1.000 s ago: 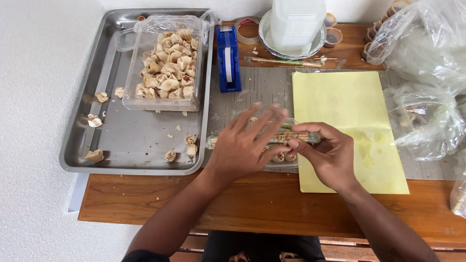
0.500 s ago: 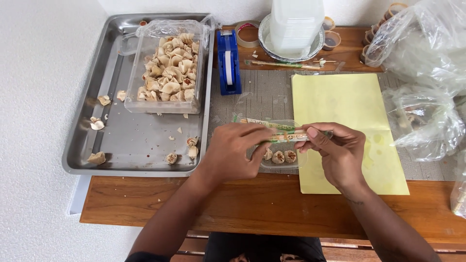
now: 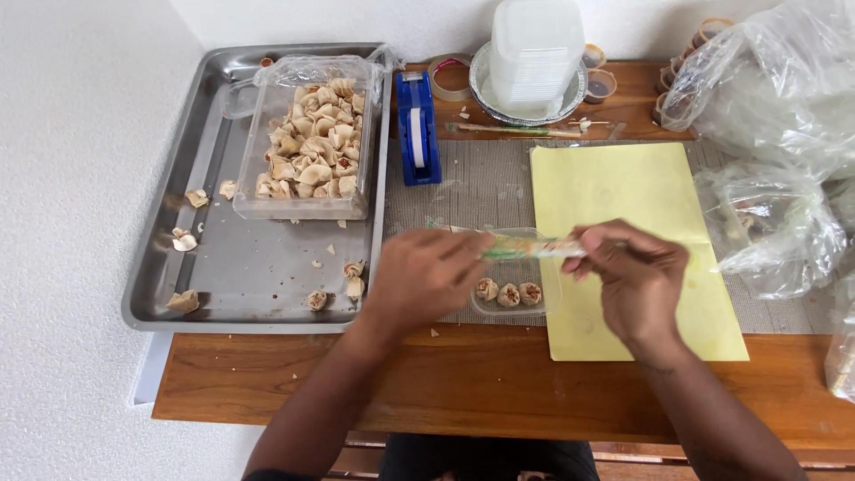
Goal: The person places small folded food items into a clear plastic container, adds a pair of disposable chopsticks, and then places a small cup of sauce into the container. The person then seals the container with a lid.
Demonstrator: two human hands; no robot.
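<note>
Left hand (image 3: 426,278) and right hand (image 3: 637,278): fingers pinch opposite ends of a thin strip (image 3: 533,250), stretched over a clear tub (image 3: 512,294) of three dumplings on the mat (image 3: 485,187). Beyond: yellow sheet (image 3: 623,205), steel tray (image 3: 240,276), blue tape dispenser (image 3: 418,129).

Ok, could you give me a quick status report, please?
Both hands, left hand and right hand, gripping a thin strip over the small clear tub. Nothing in the way.
</note>
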